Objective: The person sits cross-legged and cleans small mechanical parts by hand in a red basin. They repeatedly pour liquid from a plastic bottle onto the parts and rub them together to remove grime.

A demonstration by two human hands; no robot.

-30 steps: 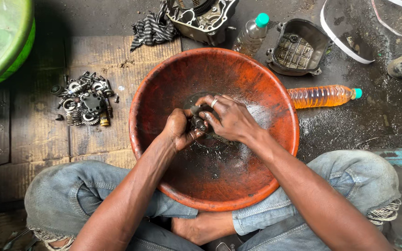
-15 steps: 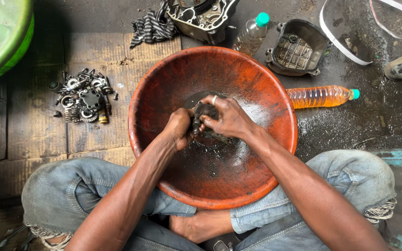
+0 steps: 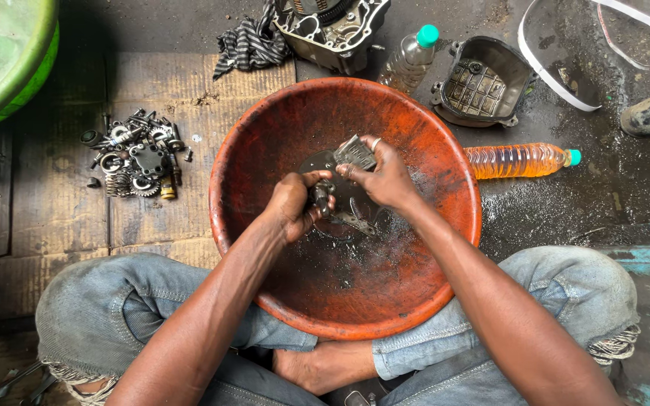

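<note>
Left hand (image 3: 293,204) grip closed on small dark metal part (image 3: 320,197); our right hand (image 3: 385,177) pinches grey brush (image 3: 354,153), both over orange basin (image 3: 445,150); part looks stiff, oily-slick, best gripped round body

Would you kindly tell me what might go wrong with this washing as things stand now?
The small dark metal part in the left hand looks oily, so it may slip into the round orange basin. The grey ribbed brush-like piece in the right hand could flick dirty liquid out onto the person's jeans.
</note>
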